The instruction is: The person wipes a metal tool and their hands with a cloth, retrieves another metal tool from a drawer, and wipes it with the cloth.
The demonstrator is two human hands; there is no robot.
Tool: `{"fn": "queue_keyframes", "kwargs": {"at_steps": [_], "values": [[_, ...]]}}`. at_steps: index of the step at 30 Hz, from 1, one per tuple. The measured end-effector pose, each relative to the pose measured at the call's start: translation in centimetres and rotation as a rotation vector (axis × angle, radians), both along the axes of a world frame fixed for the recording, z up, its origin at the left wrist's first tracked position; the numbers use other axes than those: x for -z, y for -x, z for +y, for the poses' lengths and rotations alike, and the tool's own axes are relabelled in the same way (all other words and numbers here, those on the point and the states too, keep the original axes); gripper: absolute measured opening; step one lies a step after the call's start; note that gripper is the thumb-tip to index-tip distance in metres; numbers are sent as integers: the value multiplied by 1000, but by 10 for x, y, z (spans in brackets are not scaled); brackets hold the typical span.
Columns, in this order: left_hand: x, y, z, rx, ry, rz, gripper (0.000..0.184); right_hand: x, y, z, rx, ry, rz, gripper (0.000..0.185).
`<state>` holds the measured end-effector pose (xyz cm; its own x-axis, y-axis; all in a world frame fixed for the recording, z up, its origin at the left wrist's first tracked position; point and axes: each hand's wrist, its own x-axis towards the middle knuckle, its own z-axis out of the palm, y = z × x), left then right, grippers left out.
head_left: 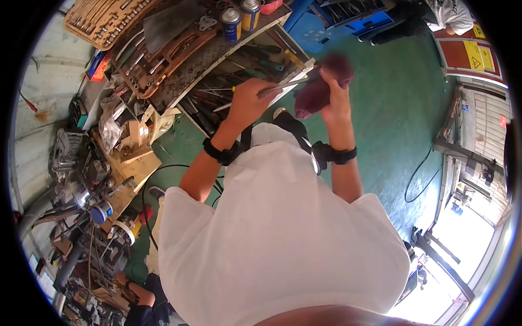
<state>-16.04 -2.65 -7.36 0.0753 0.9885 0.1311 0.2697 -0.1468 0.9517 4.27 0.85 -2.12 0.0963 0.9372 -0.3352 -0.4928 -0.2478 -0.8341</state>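
Left grip (251, 102) closed round slim metal tool (288, 85), at open drawer (281, 95); right grip (336, 93) clutching dark red cloth (312, 102) near tool's tip. Risks: slack hold could drop tool among loose tools (274, 66); bunched cloth could hide tip, causing jab to right grip.

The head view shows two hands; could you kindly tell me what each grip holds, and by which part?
The left grip holds a slim tool, by a part mostly hidden; the right grip, a dark red cloth by its bunched side.
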Motion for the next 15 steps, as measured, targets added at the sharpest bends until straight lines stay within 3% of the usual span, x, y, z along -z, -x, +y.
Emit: {"fn": "queue_keyframes", "kwargs": {"at_steps": [1,4,10,13,15], "values": [[1,-1,0,-95,-124,-23,19,-3,2,0,6,-3,-1,29],[9,1,2,-144,-162,-83,17,-7,13,-6,-106,-43,14,36],[15,3,0,-129,-232,-1,16,-5,18,-2,-63,-90,91,38],[11,2,-7,-60,-10,-224,14,-9,16,-7,-159,-182,175,47],[11,9,-9,-6,-11,-128,12,-9,16,-7,-225,-263,100,53]]}}
